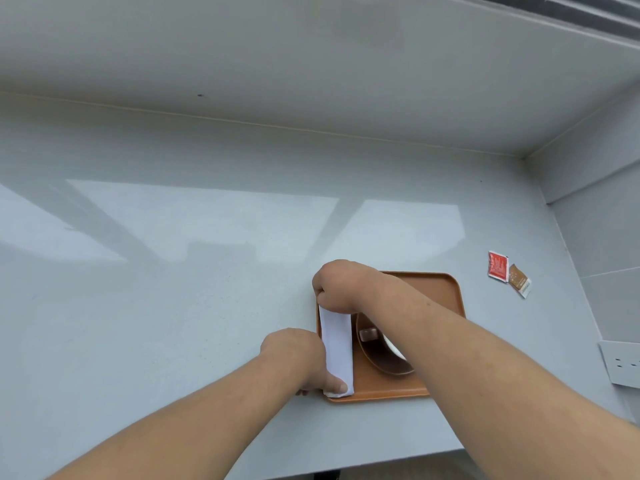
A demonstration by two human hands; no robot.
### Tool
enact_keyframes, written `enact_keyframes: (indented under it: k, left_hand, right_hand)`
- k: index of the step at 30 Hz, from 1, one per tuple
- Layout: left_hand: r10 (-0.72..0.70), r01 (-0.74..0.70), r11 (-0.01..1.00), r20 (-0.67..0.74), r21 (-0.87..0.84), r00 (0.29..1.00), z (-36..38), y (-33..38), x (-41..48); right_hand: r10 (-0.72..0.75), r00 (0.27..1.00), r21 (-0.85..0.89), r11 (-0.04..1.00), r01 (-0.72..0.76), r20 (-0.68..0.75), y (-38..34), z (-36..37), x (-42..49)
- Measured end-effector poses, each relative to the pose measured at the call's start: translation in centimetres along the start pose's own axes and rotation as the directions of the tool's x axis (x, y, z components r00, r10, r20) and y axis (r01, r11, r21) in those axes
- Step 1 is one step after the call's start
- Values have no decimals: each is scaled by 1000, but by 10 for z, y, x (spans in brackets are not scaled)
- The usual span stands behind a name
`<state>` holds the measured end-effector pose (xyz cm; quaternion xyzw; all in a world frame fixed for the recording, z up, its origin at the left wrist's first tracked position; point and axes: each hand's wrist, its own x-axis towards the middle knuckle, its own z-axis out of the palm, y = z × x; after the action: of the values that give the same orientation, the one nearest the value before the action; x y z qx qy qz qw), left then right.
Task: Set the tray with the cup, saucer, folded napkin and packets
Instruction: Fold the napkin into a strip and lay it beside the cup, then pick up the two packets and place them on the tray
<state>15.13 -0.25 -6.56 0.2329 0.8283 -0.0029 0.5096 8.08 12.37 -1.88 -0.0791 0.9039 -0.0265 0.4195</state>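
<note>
Probably a home kitchen: pale countertop [207,271], plain splashback [277,64], wall socket [621,363].

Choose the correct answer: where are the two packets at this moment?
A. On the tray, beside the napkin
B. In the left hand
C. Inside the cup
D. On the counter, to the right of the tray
D: the red packet and the brown packet lie on the counter, apart from the tray.

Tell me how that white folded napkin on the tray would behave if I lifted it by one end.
The white folded paper napkin would probably droop, since it looks thin and lies flat along the orange plastic tray. It is likely very light. Its folds might open, as both hands are holding its ends.
</note>
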Motion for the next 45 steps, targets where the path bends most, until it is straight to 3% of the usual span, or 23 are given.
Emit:
enact_keyframes:
  k: [12, 20, 27, 28, 30, 32, 34, 37, 39, 43, 45]
  left_hand:
    - [30, -30, 999, 5, 23, 1000, 2, -1, 5]
    - [-36, 36, 999, 5, 9, 999, 0, 3, 1]
    - [-84, 117, 977, 178, -179, 980, -24, -1, -10]
    - [-99, 125, 961, 115, -245, 988, -36, -6, -14]
    - [-167, 89, 919, -175, -384, 970, -65, -7, -20]
    - [-217, 34, 935, -495, -353, 841, -97, 15, -19]
    - [-130, -39, 972, -670, -232, 731, -126, 62, -6]
    - [106, -191, 980, -667, -56, 738, -150, 148, 30]
    - [212, -243, 969, -622, 36, 754, -156, 197, 61]
    - [271, -287, 956, -540, 57, 797, -161, 274, 118]
    - [289, -301, 952, -519, 65, 804, -165, 303, 141]
  right_hand:
    - [11, 1000, -6, 1000, -11, 2, -2, 1, -2]
    - [-34, 999, 7, 999, 34, 0, 5, 4, -1]
    - [-117, 993, 33, 993, 118, -12, 13, 1, -8]
    - [-147, 987, 73, 986, 151, -65, 17, -2, -12]
    - [-174, 943, 206, 949, 237, -283, 35, -11, -25]
    - [-122, 855, 290, 909, 301, -504, 70, -20, -41]
    - [21, 771, 372, 884, 283, -636, 121, -18, -58]
    - [272, 683, 500, 851, 158, -678, 213, 6, -82]
    - [377, 664, 532, 846, 37, -645, 270, 29, -96]
    - [609, 630, 637, 737, -226, -482, 360, 73, -118]
    - [650, 642, 660, 695, -286, -406, 391, 90, -124]
